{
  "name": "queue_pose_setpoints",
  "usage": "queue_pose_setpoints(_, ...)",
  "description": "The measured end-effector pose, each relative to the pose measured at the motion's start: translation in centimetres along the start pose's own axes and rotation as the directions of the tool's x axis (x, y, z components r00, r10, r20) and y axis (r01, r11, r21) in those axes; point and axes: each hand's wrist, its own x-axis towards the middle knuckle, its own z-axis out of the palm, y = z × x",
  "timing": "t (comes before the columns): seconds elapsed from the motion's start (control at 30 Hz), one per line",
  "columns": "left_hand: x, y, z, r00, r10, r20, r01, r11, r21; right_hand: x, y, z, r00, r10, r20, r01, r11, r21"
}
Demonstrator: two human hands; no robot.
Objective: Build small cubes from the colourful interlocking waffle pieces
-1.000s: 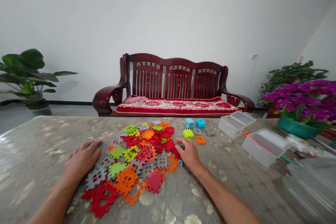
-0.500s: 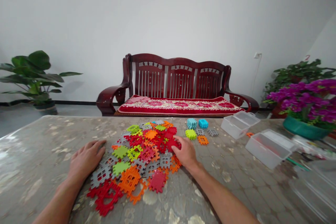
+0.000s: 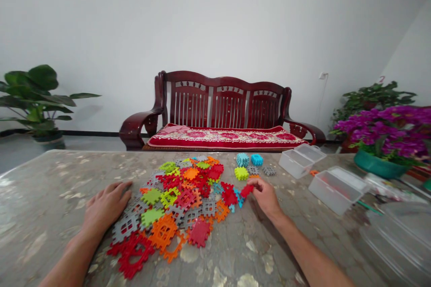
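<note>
A heap of flat plastic interlocking tiles (image 3: 175, 199) in red, orange, green and grey lies on the table (image 3: 47, 197). My left hand (image 3: 105, 206) rests flat and open on the table at the heap's left edge, fingers touching grey tiles. My right hand (image 3: 266, 195) is to the right of the heap, fingers pinched on a small red tile (image 3: 247, 190) held just above the table. Beyond it lie small sorted stacks: blue tiles (image 3: 249, 159), a green tile (image 3: 241, 173) and grey tiles (image 3: 264, 171).
Two open clear plastic boxes (image 3: 301, 159) (image 3: 338, 184) stand at the right. A pot of purple flowers (image 3: 387, 139) is at the far right. A red wooden bench (image 3: 218, 116) is behind the table, and a leafy plant (image 3: 33, 98) at the left.
My right hand has left the heap's right edge and moved right, now pinching a red tile. The left hand has stayed put.
</note>
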Motion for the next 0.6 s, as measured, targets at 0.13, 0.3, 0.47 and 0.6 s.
queue_pose_setpoints(0.13,0.0,0.2,-0.2,1.000,-0.003,0.024,0.002,1.000,0.026,-0.9,2.6,-3.2,0.991,0.061,-0.123,-0.076,0.990,-0.118)
queue_pose_setpoints(0.3,0.0,0.2,-0.3,0.999,-0.016,0.043,0.014,0.999,0.045,-2.3,1.2,-3.6,0.999,0.018,-0.043,-0.032,0.936,-0.350)
queue_pose_setpoints(0.47,0.3,-0.4,0.4,1.000,0.007,0.015,-0.007,1.000,0.031,-3.2,-0.8,-2.9,0.987,-0.047,0.154,0.121,0.848,-0.516)
queue_pose_setpoints(0.6,0.5,-0.7,0.8,1.000,-0.007,0.010,0.006,1.000,0.023,-2.8,-0.1,-3.7,0.992,-0.024,0.126,0.092,0.819,-0.567)
